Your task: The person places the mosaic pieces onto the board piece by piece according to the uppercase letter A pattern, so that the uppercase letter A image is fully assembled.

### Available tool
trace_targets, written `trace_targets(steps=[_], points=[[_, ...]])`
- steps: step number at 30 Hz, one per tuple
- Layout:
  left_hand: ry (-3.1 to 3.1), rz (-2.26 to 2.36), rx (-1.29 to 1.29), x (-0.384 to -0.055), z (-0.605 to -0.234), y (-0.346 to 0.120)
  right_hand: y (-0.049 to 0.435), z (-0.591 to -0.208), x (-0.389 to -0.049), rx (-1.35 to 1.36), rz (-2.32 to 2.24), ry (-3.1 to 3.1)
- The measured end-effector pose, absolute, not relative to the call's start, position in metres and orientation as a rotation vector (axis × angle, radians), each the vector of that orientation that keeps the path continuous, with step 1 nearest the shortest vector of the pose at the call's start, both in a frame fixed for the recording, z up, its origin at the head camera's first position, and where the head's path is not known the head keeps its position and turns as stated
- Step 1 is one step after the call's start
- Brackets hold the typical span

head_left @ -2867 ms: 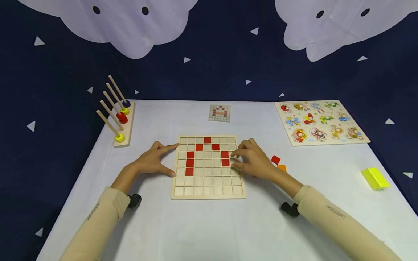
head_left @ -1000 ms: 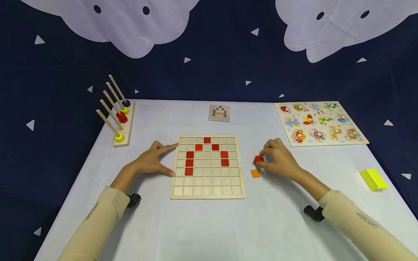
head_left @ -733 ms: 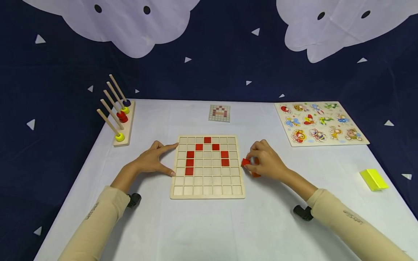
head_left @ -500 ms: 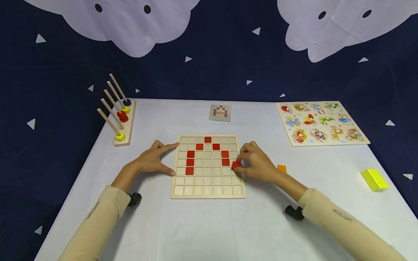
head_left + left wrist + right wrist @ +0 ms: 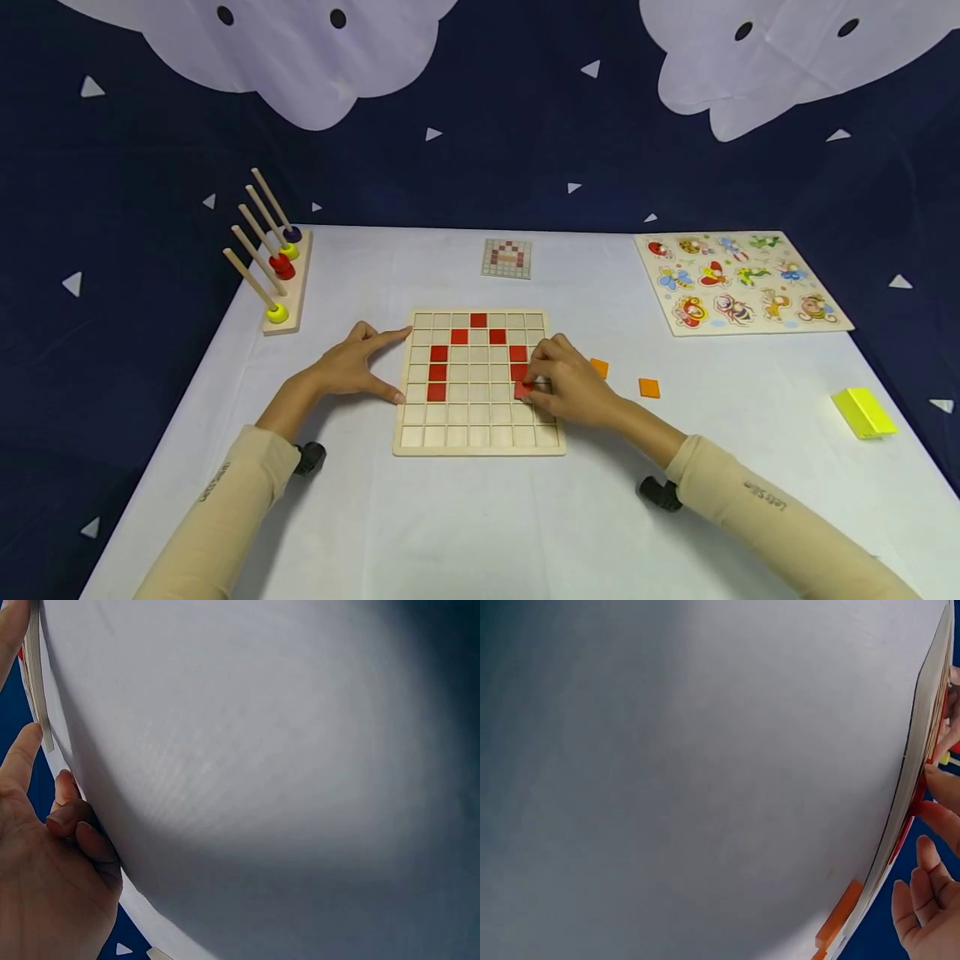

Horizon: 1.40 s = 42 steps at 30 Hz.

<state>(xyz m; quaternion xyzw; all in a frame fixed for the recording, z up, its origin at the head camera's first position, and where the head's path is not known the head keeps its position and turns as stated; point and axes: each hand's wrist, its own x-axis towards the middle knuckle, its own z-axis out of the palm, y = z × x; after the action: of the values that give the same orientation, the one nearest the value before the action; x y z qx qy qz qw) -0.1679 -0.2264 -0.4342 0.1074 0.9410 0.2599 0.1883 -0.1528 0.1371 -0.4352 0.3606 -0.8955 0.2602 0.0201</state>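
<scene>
A wooden grid board lies flat on the white table, with several red square tiles in its cells forming an arch. Pinched between thumb and fingertips of my right hand is a red tile, at a cell just below the right column of red tiles. My left hand rests its outstretched index finger and thumb against the board's left edge; in the left wrist view its other fingers are curled. Two orange tiles lie right of the board, one partly behind my right hand.
A small pattern card lies beyond the board. At the back left stands a peg stacker with coloured rings. An insect picture board lies at the back right, and a folded yellow piece sits at the right.
My right hand let go of an earlier spot on the board, picked up a red tile from the right and carried it left onto the board. The left hand stays put.
</scene>
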Motion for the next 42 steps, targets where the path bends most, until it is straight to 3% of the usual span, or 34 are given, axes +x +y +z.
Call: trace_targets(steps=[14, 30, 42], points=[[2.642, 0.737, 0.307, -0.166, -0.437, -0.226, 0.138, -0.435, -0.148, 1.055, 0.784, -2.815], [2.660, 0.740, 0.330, -0.166, -0.433, -0.226, 0.212, -0.432, -0.162, 0.703, 0.674, -2.879], [2.648, 0.739, 0.302, -0.166, -0.434, -0.225, 0.221, -0.440, -0.164, 0.670, 0.612, -2.928]])
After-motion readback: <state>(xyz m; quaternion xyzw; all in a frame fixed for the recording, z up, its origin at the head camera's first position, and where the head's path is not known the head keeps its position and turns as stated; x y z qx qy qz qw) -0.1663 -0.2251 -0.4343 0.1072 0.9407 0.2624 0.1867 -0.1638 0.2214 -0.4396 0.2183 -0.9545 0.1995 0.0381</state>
